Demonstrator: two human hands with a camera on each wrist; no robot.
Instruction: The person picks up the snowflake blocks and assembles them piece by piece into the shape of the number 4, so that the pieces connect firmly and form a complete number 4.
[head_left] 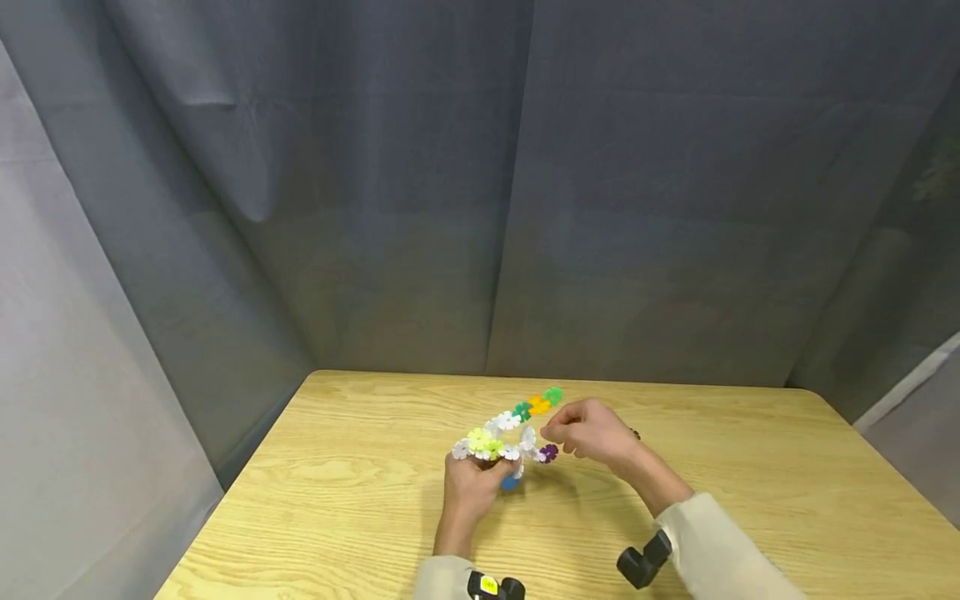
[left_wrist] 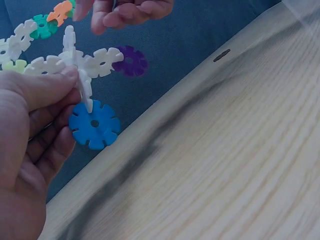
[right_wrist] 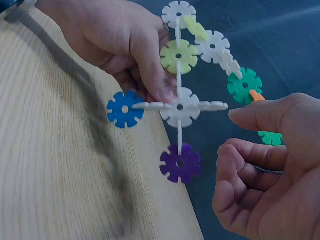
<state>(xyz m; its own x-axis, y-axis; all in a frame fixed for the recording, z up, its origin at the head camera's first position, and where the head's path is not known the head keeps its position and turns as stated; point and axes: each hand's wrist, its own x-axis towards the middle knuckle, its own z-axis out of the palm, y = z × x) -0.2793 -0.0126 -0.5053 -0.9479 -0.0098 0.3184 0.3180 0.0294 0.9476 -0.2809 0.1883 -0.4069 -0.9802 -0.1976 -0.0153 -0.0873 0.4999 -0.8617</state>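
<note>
My left hand (head_left: 468, 487) holds a linked build of notched plastic snowflake discs above the table, thumb and fingers on its white and yellow middle. In the right wrist view, a white disc (right_wrist: 187, 117) sits at a crossing. A blue disc (right_wrist: 125, 109) branches off one side and a purple disc (right_wrist: 180, 164) ends another. Curving away is a chain of yellow, white, green and orange discs, with a green disc (head_left: 553, 396) at its tip. My right hand (head_left: 592, 432) is beside the build, fingers loosely bent, thumb near a white disc's edge, with nothing visible between thumb and forefinger.
The wood-grain table (head_left: 352, 500) spreads under both hands. A small dark brown piece (left_wrist: 221, 55) lies on it, partly behind my right hand in the head view. Grey curtains (head_left: 420, 250) hang behind the table's far edge.
</note>
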